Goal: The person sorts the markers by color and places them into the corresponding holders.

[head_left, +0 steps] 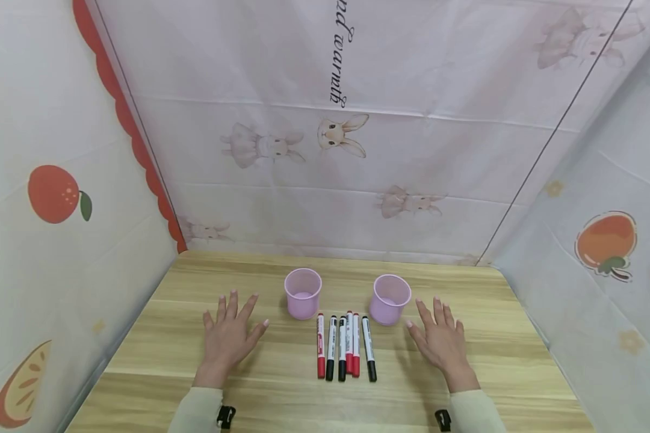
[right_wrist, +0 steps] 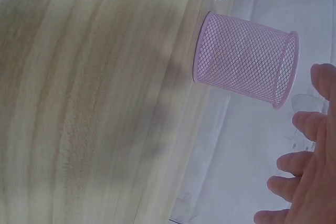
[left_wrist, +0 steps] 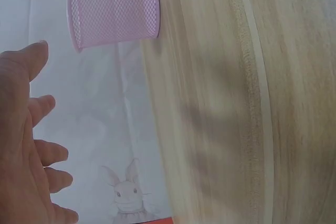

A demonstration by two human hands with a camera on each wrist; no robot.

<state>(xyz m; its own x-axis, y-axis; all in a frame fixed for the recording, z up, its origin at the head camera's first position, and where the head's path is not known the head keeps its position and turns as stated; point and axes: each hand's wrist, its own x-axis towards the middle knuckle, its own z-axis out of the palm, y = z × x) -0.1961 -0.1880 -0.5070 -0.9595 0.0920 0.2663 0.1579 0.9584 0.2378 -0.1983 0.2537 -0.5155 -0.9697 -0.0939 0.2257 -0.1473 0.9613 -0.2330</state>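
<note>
My left hand (head_left: 227, 337), fingers spread, hovers over the left part of the table with nothing in it. To its right stands a pink mesh pen cup (head_left: 303, 294), seen from the side as a mesh pen cup (left_wrist: 114, 11) in the left wrist view. On the other side my right hand (head_left: 440, 341) is spread and holds nothing; a second pink mesh pen cup (head_left: 390, 299) stands just left of its fingertips. Between the hands lie several markers in a row, among them a red-capped marker (head_left: 321, 346) at the left end and a black-capped marker (head_left: 369, 349) at the right end.
The wooden table (head_left: 271, 397) meets a cloth backdrop (head_left: 281, 210) printed with rabbits at its far edge. Printed side cloths hang at left and right, the left one with a red fruit picture (head_left: 53, 193). Both pen cups are upright, behind the markers.
</note>
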